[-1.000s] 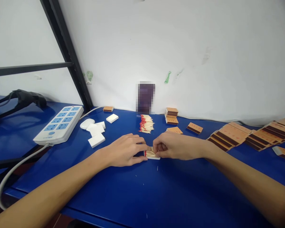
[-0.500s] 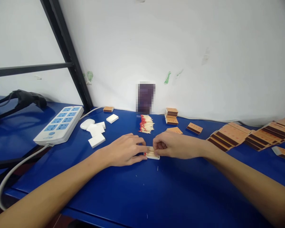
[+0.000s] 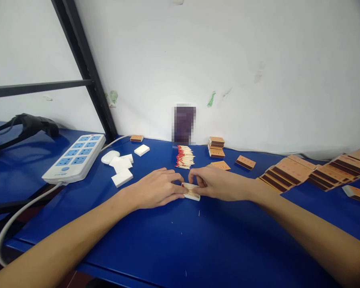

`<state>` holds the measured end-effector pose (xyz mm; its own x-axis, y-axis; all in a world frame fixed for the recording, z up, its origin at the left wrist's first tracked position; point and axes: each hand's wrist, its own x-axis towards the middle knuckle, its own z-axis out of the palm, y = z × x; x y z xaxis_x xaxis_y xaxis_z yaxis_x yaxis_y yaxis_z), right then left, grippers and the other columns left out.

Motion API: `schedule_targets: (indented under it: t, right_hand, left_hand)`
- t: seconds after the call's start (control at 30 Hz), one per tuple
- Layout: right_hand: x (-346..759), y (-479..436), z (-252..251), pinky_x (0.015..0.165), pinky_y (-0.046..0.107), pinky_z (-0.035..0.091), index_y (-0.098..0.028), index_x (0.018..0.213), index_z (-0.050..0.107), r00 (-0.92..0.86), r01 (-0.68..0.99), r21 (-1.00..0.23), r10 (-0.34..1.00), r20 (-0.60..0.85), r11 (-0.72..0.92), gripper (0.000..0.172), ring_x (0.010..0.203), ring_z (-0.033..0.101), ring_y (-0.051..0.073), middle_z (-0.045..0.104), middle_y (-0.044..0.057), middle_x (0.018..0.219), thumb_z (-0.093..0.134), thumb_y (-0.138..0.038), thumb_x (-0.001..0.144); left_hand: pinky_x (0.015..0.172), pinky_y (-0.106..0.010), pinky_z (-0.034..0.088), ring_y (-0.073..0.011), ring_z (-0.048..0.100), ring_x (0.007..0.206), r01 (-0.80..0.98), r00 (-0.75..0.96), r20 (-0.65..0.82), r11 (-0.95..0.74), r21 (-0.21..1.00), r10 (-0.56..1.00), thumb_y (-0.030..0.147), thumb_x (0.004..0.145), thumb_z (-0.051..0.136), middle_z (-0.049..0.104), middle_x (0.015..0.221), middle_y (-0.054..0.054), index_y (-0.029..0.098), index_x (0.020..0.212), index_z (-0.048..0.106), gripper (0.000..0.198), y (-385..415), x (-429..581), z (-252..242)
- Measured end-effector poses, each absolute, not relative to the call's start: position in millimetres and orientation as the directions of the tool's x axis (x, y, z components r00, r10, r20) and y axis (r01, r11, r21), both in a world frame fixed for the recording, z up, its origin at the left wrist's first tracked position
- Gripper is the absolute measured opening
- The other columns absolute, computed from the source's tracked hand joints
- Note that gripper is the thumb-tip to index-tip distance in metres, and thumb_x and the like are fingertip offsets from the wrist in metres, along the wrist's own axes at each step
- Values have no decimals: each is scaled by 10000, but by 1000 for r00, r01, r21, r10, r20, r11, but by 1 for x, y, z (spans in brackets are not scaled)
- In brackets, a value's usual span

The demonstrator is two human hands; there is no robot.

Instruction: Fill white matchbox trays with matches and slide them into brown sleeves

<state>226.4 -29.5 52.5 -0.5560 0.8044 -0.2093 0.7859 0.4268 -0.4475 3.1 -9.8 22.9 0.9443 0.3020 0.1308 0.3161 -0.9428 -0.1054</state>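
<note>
A small white matchbox tray [image 3: 192, 197] lies on the blue table between my hands, with matches [image 3: 191, 191] in it. At its left end, my left hand [image 3: 159, 189] grips it between bent fingers. My right hand [image 3: 217, 183] curls over the right end, its fingertips on the tray and close to the matches; the exact contact is partly hidden. Just beyond my hands is a loose pile of red-tipped matches [image 3: 185, 157]. Close to my right hand lies an orange matchbox sleeve [image 3: 221, 165], partly covered by it.
White trays [image 3: 122, 177] lie to the left near a white power strip [image 3: 75, 158]. Stacked matchboxes [image 3: 216, 147] stand by the wall, with a single matchbox [image 3: 245, 162] beside them. Rows of matchbox sleeves [image 3: 291, 172] spread rightward. A pixelated dark object [image 3: 184, 125] leans against the wall.
My right hand has shifted slightly left, its fingers now less curled and lower over the tray. The tray has turned and moved a little left. My left hand stays at its left end.
</note>
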Motion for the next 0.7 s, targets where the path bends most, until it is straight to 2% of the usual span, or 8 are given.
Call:
schedule_targets:
  t: [0.23, 0.43, 0.7]
  right_hand:
    - [225, -28, 52, 546, 248, 323, -213, 831, 567, -584, 761, -465, 789, -190, 451, 185, 626, 472, 133, 563, 2, 701, 457, -355, 872]
    - [224, -28, 49, 552, 245, 324, -203, 810, 557, -577, 763, -471, 795, -187, 442, 140, 624, 462, 126, 564, 2, 722, 486, -317, 851]
    - [223, -29, 50, 516, 238, 322, -201, 802, 565, -586, 755, -478, 788, -188, 448, 171, 572, 454, 116, 550, -5, 665, 452, -307, 874]
  left_hand:
    - [780, -320, 406, -180, 566, 873, 343, 926, 172, -939, -16, 335, 334, 958, 435, 634, 993, -53, 211, 1186, 566, 291, -11, 5, 23]
    - [796, -333, 394, -180, 567, 854, 324, 939, 143, -944, -64, 313, 338, 971, 402, 627, 1045, -55, 208, 1023, 640, 276, -11, 5, 24]
    - [778, -321, 389, -166, 580, 830, 338, 922, 195, -941, 13, 334, 364, 942, 467, 661, 973, -39, 193, 1076, 605, 257, -10, 5, 23]
